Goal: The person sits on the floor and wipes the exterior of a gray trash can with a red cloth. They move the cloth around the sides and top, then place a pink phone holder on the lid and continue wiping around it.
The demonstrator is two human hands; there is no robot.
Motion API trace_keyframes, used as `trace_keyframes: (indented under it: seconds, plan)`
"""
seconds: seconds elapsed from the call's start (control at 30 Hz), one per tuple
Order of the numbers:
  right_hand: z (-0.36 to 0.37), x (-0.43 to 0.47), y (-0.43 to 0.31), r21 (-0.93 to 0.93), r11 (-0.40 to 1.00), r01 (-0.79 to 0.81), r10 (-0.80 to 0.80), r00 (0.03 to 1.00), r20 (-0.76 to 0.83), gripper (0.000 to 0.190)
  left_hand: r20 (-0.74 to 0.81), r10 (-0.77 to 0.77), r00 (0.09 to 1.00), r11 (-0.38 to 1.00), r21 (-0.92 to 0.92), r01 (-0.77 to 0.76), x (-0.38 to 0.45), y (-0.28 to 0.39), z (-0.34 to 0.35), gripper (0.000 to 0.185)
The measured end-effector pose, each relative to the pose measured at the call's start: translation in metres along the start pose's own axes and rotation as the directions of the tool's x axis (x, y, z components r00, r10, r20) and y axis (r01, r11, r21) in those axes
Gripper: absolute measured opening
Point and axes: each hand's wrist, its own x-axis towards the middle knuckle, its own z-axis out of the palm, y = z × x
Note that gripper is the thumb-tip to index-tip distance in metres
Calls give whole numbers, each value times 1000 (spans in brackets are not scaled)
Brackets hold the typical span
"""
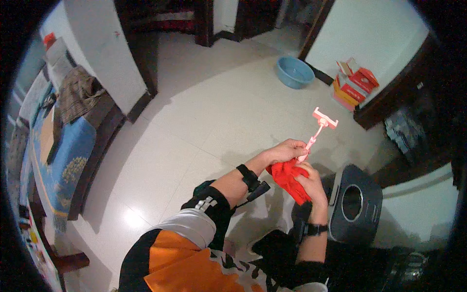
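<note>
My left hand grips the shaft of a pink plastic holder, perhaps a phone holder, whose wide bracket-shaped head points up and to the right. Below the left fingers, my right hand clasps a bunched red cloth. The cloth lies against the lower end of the holder and covers it, so that end is hidden. Both hands are close together above the floor, with the cloth hanging down between them. Each forearm wears a black strap.
A blue plastic basin stands on the tiled floor near the wall. Red and yellow cardboard boxes sit beside it. To the right is a dark appliance with a round ring. A blue-covered sofa lines the left side.
</note>
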Motion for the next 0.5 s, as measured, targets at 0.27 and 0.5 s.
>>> trace_keyframes:
  seconds: [0.27, 0.5]
  plan:
    - [7, -16, -12, 270, 940, 210, 38, 722, -691, 61, -419, 115, 901, 986, 162, -51, 6, 1, 11, 26]
    - [54, 11, 1, -300, 947, 115, -274, 779, -564, 60, -474, 122, 872, 843, -414, -342, 6, -7, 57, 27]
